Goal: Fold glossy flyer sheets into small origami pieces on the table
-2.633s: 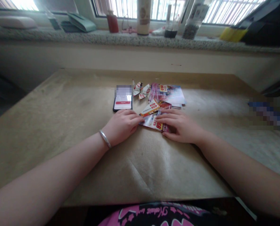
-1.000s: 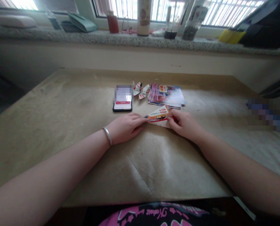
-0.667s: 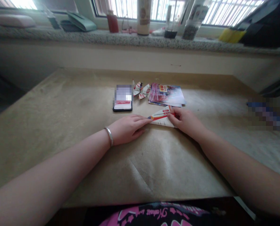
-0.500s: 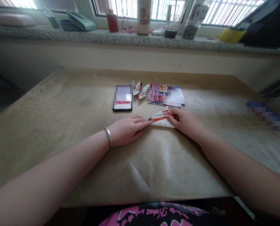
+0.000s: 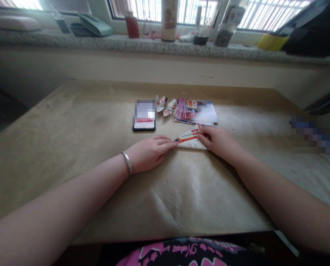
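A folded paper [image 5: 188, 139], white with red and orange print, lies on the table, narrowing to a point at its left. My left hand [image 5: 154, 151] rests flat beside it, fingers stretched out, the fingertips on that left point. At the paper's right end my right hand [image 5: 216, 140] is closed, thumb and fingers pinching the upper right edge. Part of the paper is hidden under the right fingers. Just beyond lie a folded paper figure [image 5: 169, 107] with similar print and a stack of colourful flyers [image 5: 202, 112].
A phone [image 5: 144, 125] with a blurred screen lies left of the paper figure. The tan-covered table [image 5: 70, 147] reaches the wall under a stone windowsill [image 5: 142, 43] holding bottles and other items. A blurred blue object [image 5: 315, 136] lies at the right edge.
The right thumb and fingers have shifted slightly at the paper's edge and look a little straighter. The paper and the left hand have barely moved.
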